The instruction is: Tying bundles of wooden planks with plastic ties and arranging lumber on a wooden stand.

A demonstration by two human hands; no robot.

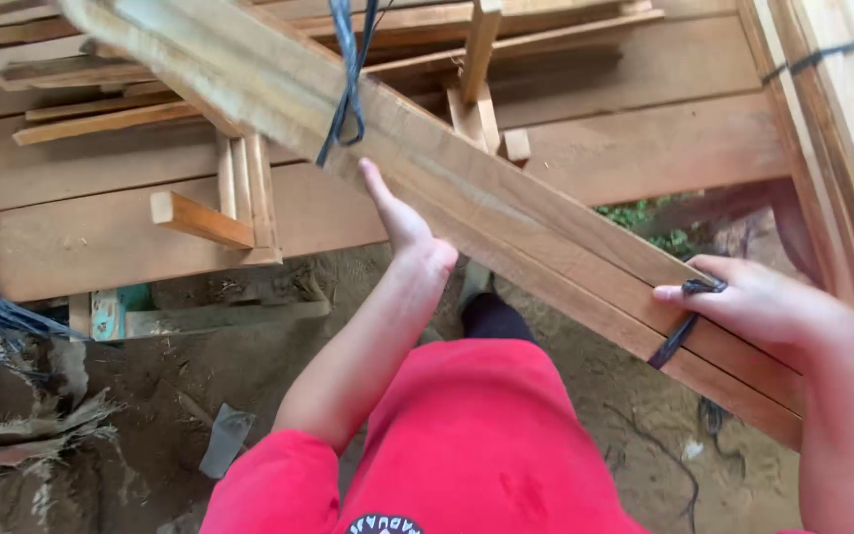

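Right, my left hand [409, 232] props the plank bundle [506, 213] from beneath, fingers straight; my right hand [758, 302], at its near end, pinches the dark strap [682, 326].

Red short-sleeved shirt [467, 445], round dark chest emblem [384, 524], bare forearms

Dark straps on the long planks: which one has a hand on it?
The near strap, low on the long planks; the right hand grips it. The far strap loops them higher up, untouched, beyond the flat left hand.
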